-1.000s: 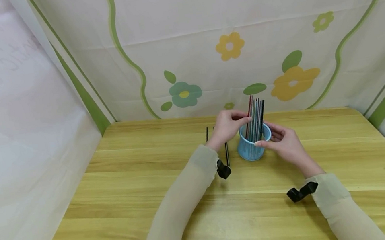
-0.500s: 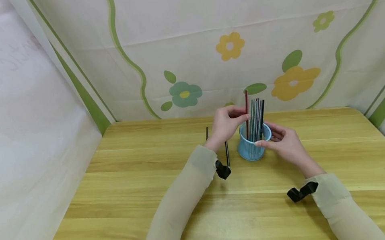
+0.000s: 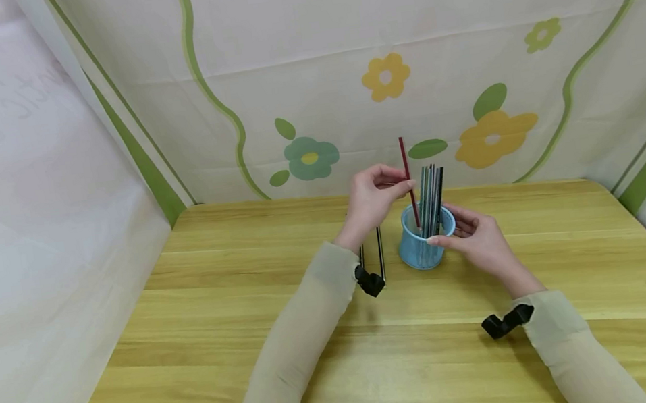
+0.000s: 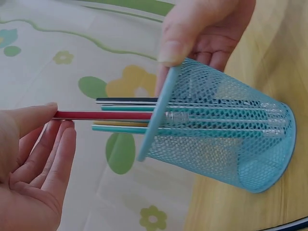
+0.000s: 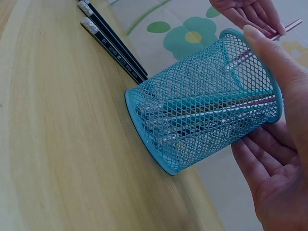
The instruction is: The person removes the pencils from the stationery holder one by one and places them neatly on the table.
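My left hand (image 3: pixel 370 200) pinches a red pencil (image 4: pixel 106 115) between thumb and fingers. Its metal eraser end is low and still inside the rim of a light blue mesh pencil cup (image 3: pixel 418 251), while most of its length stands above. With the thumb at the rim and fingers behind the far side, my right hand (image 3: pixel 480 245) holds the cup, which is upright on the table. Several other pencils (image 3: pixel 430 191), green, black and other colours, lean together in the cup, eraser ends down. The left wrist view shows their ferrules (image 4: pixel 273 120) through the mesh.
Two black pencils (image 5: pixel 115 50) with white erasers lie on the wooden table (image 3: pixel 196 354) left of the cup, partly behind my left wrist in the head view. A flower-printed cloth (image 3: pixel 313 80) hangs behind the table's back edge.
My left hand has drawn the red pencil upward and to the left, apart from the other pencils. My right hand and the cup have stayed in place.
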`<state>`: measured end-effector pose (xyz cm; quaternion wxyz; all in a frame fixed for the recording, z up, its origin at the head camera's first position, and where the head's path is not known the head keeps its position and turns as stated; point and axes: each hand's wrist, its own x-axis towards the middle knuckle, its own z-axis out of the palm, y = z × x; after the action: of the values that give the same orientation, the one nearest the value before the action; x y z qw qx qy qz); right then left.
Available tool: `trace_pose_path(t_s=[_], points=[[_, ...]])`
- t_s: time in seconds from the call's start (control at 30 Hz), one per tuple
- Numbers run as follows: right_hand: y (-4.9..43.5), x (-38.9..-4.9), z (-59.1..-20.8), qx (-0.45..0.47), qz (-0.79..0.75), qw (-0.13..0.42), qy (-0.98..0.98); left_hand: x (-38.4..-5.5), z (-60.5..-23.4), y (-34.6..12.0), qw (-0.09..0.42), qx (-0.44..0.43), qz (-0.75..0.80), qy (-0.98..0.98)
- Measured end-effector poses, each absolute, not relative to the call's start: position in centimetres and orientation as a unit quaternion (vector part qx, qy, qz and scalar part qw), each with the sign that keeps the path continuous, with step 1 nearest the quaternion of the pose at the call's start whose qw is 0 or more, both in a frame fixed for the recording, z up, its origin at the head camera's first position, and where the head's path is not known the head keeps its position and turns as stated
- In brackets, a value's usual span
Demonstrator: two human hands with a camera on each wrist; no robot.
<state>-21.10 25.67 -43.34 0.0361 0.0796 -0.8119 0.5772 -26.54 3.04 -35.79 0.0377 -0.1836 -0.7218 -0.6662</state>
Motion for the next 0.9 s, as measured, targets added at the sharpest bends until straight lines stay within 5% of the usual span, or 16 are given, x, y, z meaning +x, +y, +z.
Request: trace_pose_path(t_s=[0.9], points=[[25.9, -21.1, -43.6, 0.080, 0.574, 0.041, -0.814, -27.1, -34.2, 0.4, 0.094, -0.177, -0.739, -0.643]])
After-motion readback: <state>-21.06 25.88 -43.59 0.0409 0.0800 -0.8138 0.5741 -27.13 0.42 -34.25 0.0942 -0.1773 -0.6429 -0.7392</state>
